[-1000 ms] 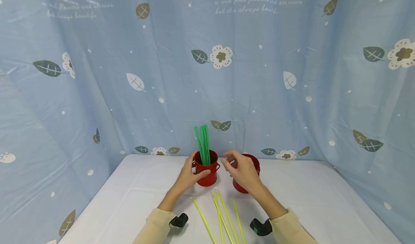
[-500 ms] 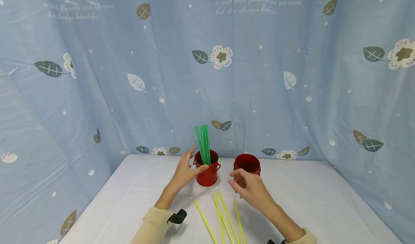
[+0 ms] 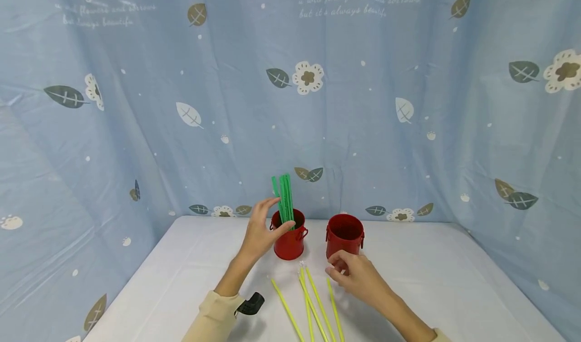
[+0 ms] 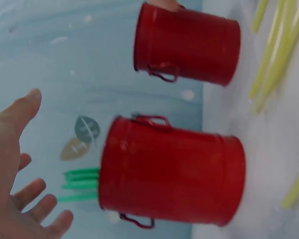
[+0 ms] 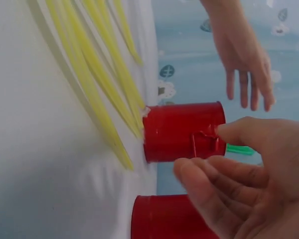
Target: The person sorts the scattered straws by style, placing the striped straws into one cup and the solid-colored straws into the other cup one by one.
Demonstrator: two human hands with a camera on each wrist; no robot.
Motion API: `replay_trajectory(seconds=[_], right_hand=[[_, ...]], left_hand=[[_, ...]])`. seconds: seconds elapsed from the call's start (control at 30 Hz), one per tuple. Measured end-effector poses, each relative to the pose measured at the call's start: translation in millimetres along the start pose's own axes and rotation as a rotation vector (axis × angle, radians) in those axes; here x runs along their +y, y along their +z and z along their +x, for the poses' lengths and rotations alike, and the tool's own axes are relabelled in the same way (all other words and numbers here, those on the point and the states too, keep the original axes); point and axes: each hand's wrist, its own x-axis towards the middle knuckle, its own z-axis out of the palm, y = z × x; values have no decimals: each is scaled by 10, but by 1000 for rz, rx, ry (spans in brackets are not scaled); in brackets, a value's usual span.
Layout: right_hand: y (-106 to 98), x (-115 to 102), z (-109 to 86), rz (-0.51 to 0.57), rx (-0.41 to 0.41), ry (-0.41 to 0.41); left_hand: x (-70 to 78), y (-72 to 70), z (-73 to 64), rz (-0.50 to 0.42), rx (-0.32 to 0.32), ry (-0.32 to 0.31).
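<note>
Several thin green sticks (image 3: 285, 195) stand in the left red bucket (image 3: 289, 243). Around their upper part, fingers spread, is my left hand (image 3: 259, 235); in the left wrist view the hand (image 4: 12, 169) shows a gap to the bucket (image 4: 172, 172), and no stick is in its grasp. A second red bucket (image 3: 345, 233) stands to the right, and nothing shows inside it. In front of that bucket my right hand (image 3: 358, 276) hovers, fingers loosely bent, holding nothing. Several thin yellow sticks (image 3: 313, 304) lie on the table near it.
A white-covered table (image 3: 181, 276) carries everything. Behind it hangs a blue curtain (image 3: 240, 79) printed with leaves and flowers. Both buckets have small side handles, such as the handle (image 4: 157, 121) seen in the left wrist view.
My right hand has drawn back from the right bucket, toward the yellow sticks. My left hand has left the left bucket's side and risen toward the green sticks.
</note>
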Motion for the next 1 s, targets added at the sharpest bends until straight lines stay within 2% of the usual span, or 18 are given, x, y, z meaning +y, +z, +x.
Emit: replay_trajectory(seconds=[0.27, 0.47, 0.63, 0.8, 1.0], right_hand=[[-95, -6, -56, 31, -145, 123], [-103, -26, -55, 37, -208, 143], [-54, -7, -70, 7, -251, 183], [-9, -1, -100, -24, -286, 214], [13, -21, -137, -39, -309, 211]], left_hand=[[293, -5, 10, -13, 0, 124], [380, 16, 30, -72, -35, 154], [386, 142, 47, -139, -114, 111], [408, 321, 65, -209, -244, 12], [457, 524, 97, -235, -331, -30]])
